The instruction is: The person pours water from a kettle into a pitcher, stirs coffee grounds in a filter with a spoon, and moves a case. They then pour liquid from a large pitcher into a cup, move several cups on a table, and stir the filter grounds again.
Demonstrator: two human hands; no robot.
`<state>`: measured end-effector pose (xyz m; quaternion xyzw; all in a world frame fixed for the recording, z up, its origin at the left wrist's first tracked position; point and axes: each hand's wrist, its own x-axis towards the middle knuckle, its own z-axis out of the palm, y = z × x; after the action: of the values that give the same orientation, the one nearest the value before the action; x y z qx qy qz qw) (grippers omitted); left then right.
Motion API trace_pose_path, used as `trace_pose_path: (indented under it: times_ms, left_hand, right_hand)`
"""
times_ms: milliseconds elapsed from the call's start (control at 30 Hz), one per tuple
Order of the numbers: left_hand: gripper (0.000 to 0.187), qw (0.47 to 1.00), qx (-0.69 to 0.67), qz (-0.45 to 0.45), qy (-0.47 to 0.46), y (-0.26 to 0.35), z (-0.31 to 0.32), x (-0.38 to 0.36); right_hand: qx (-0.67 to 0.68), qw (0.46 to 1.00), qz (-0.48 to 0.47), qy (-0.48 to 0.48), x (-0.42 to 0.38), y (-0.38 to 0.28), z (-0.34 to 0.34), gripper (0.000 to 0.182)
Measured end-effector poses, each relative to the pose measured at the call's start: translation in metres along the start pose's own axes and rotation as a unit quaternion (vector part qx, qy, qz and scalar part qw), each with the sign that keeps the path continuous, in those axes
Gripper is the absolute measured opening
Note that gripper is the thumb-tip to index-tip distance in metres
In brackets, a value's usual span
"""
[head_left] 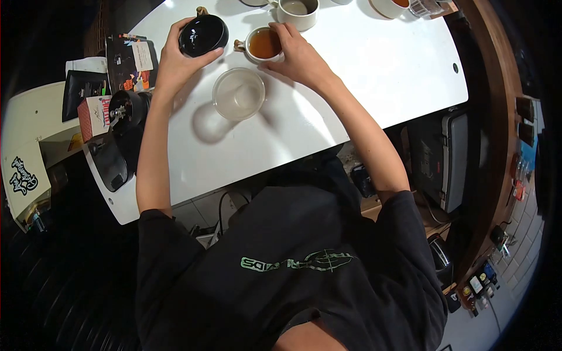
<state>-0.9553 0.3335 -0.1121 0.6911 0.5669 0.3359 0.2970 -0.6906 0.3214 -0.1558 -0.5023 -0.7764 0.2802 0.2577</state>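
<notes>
My left hand [175, 61] clasps the black cup [203, 34] — my right hand [298, 55] grips the tea cup [263, 44], glass bowl [238, 93] just near.

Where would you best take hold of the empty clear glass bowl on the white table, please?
Grip the clear glass bowl by its round rim, from above: it sits upright, has no handle, and nothing covers it. Come from its near side; both hands and the cups crowd its far side.
</notes>
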Motion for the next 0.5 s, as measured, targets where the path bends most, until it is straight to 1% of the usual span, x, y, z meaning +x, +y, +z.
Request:
trace_pose_path:
  times_ms: [67,133,200,433,500]
  left_hand:
    - [0.082,0.999,0.036,-0.015,0.022,-0.006,0.004,0.001]
    - [0.082,0.999,0.039,-0.025,0.027,-0.014,0.007,0.001]
    - [0.083,0.997,0.055,-0.026,0.056,-0.025,0.012,0.001]
    - [0.084,0.993,0.040,-0.049,0.100,-0.050,0.006,0.000]
    - [0.085,0.989,0.072,-0.063,0.117,-0.055,0.006,-0.001]
  right_hand:
    - [0.004,1.000,0.000,-0.001,0.009,-0.003,0.006,0.082]
    - [-0.002,1.000,-0.007,0.010,0.016,-0.005,0.012,0.082]
    - [0.006,1.000,-0.014,0.012,0.022,-0.004,0.017,0.082]
    - [-0.002,0.999,-0.030,0.030,0.043,-0.006,0.030,0.086]
    - [-0.002,0.999,-0.024,0.029,0.048,-0.009,0.033,0.087]
